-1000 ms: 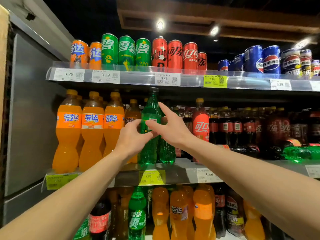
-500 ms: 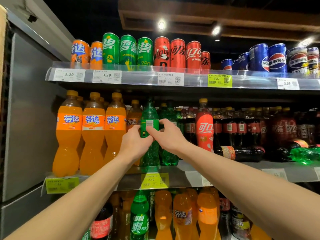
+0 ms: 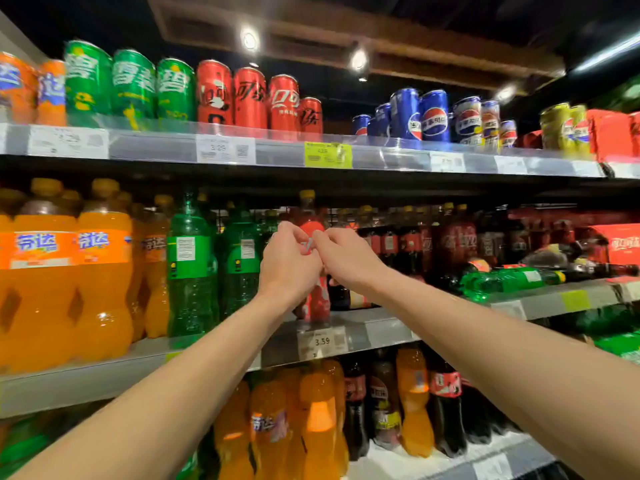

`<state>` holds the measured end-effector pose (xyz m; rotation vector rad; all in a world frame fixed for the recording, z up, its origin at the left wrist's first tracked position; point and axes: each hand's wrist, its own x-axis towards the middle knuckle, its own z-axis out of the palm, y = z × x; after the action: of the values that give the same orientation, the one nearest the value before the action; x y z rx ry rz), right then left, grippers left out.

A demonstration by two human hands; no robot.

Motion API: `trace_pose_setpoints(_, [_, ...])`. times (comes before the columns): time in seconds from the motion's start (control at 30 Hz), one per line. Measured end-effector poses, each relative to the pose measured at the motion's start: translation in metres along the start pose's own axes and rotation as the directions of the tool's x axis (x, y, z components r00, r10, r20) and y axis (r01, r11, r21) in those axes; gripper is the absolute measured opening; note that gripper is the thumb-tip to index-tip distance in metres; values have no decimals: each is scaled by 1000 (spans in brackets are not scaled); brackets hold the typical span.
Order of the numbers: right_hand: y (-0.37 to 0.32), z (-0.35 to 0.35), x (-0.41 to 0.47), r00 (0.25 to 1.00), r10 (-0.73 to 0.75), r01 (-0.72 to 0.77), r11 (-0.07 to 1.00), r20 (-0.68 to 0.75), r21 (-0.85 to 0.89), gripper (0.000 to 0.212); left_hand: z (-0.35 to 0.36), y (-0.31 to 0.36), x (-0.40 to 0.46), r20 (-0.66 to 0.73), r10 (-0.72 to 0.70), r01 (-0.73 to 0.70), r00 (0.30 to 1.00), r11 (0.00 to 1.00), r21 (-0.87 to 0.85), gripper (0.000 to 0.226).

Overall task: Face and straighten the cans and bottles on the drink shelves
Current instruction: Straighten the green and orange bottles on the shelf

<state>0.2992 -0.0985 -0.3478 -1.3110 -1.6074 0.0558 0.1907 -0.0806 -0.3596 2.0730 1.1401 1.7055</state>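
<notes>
Head view: I have both hands on the red cola bottle [image 3: 317, 299] at frame centre, upright at the front edge of the middle shelf [image 3: 381, 332]. Left hand [image 3: 289, 263] curls round its label from the left; right hand [image 3: 348, 258] pinches it from the right, fingertips nearly meeting. Two green bottles [image 3: 190, 268] stand just left, barcodes facing out. One green bottle [image 3: 509, 280] lies on its side at right.
</notes>
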Motion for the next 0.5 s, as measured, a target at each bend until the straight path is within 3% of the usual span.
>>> trace_pose_setpoints(0.2, [97,-82,4,987,113,-125,987,-116,-101,37,117,38,-1,178,58,-42,982,995,-95,11])
trace_pose_setpoints(0.33, [163,-140,10,961,195,-241,939,-197,-246,23,195,54,14,286,87,-55,954,992,-117,14])
trace_pose_setpoints(0.5, [228,-198,21,928,262,-355,838,-265,-415,22,289,69,32,519,144,-154,843,988,-24,32])
